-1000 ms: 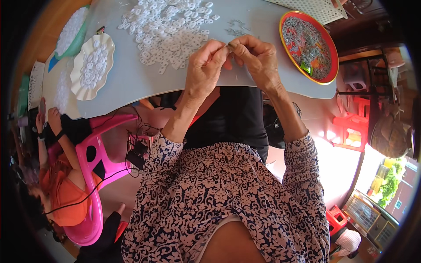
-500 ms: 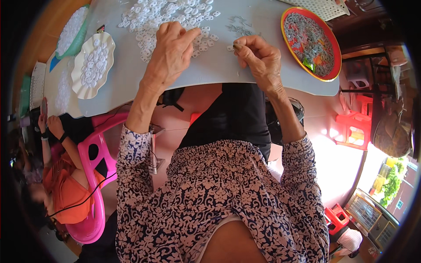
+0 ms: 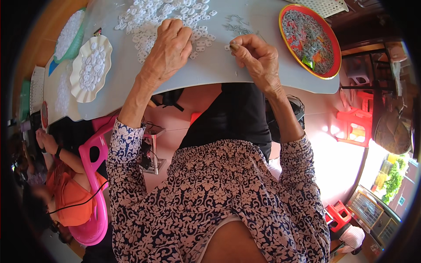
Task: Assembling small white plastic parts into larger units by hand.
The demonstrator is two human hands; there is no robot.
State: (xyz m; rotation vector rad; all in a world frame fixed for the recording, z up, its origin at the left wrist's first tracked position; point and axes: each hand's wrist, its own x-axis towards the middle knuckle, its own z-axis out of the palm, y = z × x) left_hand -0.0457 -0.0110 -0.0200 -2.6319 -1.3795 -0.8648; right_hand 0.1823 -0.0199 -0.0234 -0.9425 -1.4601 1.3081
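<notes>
Over the near edge of a loose heap of small white plastic pieces with holes (image 3: 151, 22), my left hand (image 3: 169, 50) is bent with its fingers curled together, and whatever they hold is hidden. My right hand (image 3: 259, 59) is closed in a pinch, the dark-nailed thumb pressed to the index finger. One white piece (image 3: 227, 47) shows right beside that thumb tip; I cannot tell if it is held or lies on the table. Just beyond the right hand is a small scatter of thin grey metal pieces (image 3: 236, 25).
A red, gold-rimmed tray (image 3: 337, 55) of grey metal pieces stands at the right of the grey table (image 3: 210, 74). At the left are a cream scalloped dish (image 3: 75, 81) of white pieces and a green bowl (image 3: 70, 53). Another person in orange (image 3: 74, 201) sits by a pink chair (image 3: 97, 210).
My left hand's index finger, stretched out before, is now curled in with the others, and its forearm has swung slightly left. The right hand keeps its pinch. The whole view has shifted a little.
</notes>
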